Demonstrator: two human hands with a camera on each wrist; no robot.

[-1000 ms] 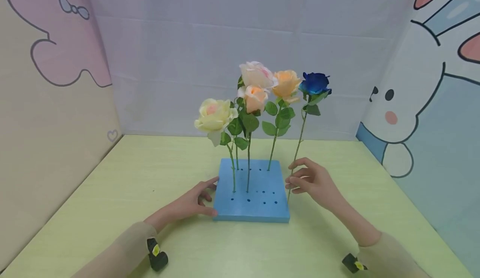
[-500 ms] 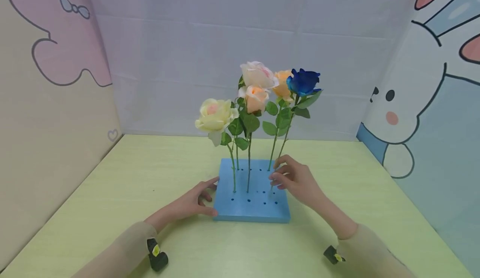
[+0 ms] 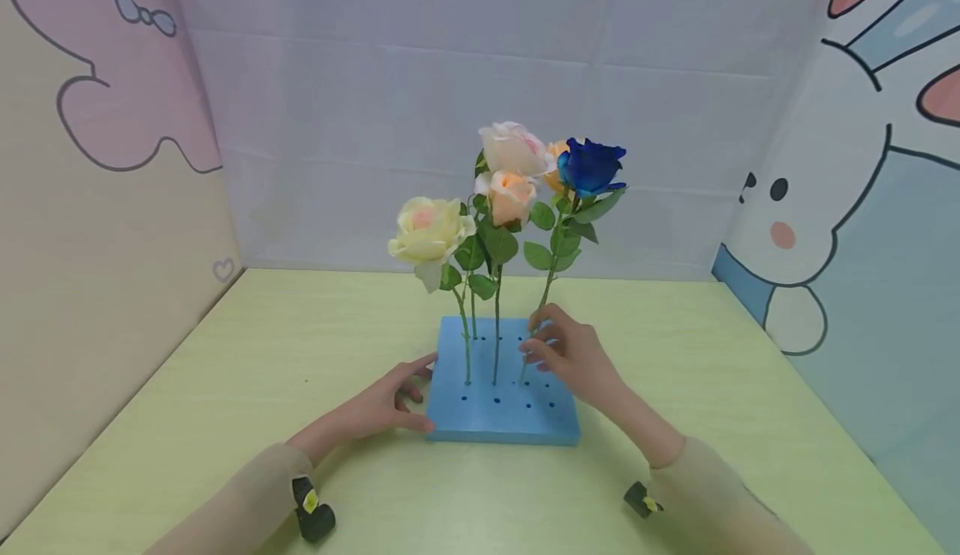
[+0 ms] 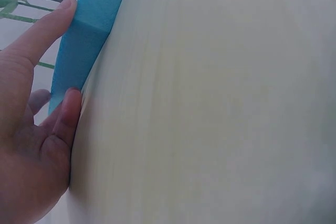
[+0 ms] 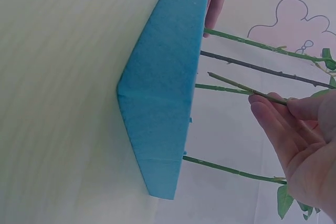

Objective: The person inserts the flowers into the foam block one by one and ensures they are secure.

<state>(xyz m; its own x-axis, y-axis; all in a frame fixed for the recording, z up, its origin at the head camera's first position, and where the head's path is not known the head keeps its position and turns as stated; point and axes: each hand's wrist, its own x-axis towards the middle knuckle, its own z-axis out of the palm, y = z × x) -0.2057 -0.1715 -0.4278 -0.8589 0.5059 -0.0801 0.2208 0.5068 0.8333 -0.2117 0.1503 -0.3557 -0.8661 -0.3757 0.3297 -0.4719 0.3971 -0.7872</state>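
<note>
Between the thumb and fingers of my right hand [image 3: 573,359] is the stem of a blue rose [image 3: 590,167], its bloom up and leaning right. In the right wrist view the stem's lower end [image 5: 218,78] stands clear of the blue foam board [image 5: 163,77]. My left hand [image 3: 382,405] rests along the left edge of this holed board [image 3: 502,432], thumb near the front corner, fingers loosely bent. Standing in the board are a pale yellow rose [image 3: 426,234], a peach rose [image 3: 512,198], a pinkish-white rose [image 3: 513,147] and an orange rose [image 3: 553,178], partly hidden behind the blue one.
Several small holes show in the board's front and right parts. A pale yellow-green table [image 3: 337,313] lies under it. Behind hangs a white cloth [image 3: 337,147], and cartoon-printed walls stand at both sides.
My right hand has carried the blue rose leftward, from beside the board's right edge to over the board. The left hand has stayed at the left edge.
</note>
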